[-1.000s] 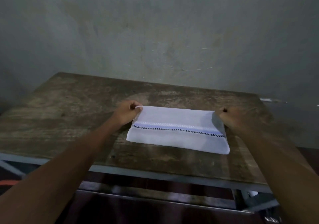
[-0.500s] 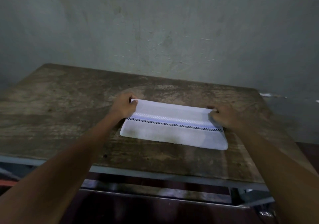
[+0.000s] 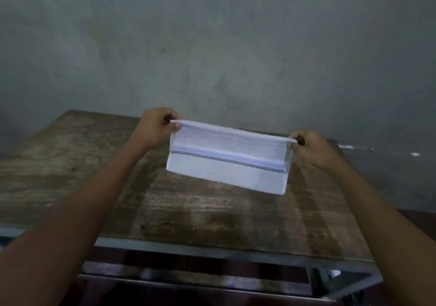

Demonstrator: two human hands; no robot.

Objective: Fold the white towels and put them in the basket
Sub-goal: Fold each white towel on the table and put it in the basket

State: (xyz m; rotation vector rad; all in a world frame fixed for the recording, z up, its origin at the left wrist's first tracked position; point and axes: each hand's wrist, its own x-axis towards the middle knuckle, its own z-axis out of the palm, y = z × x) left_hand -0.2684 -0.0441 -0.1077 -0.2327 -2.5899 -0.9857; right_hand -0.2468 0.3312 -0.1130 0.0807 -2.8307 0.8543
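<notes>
Left hand [image 3: 157, 126] and right hand [image 3: 311, 148] pinch 1 part-folded white towel [image 3: 226, 171] above the tabletop [image 3: 188, 211]; I see no basket yet.

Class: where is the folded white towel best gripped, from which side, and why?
Grip the towel at its two top corners, from either end, as the left hand and right hand do. It is long and limp; end grips should keep it taut.
</notes>
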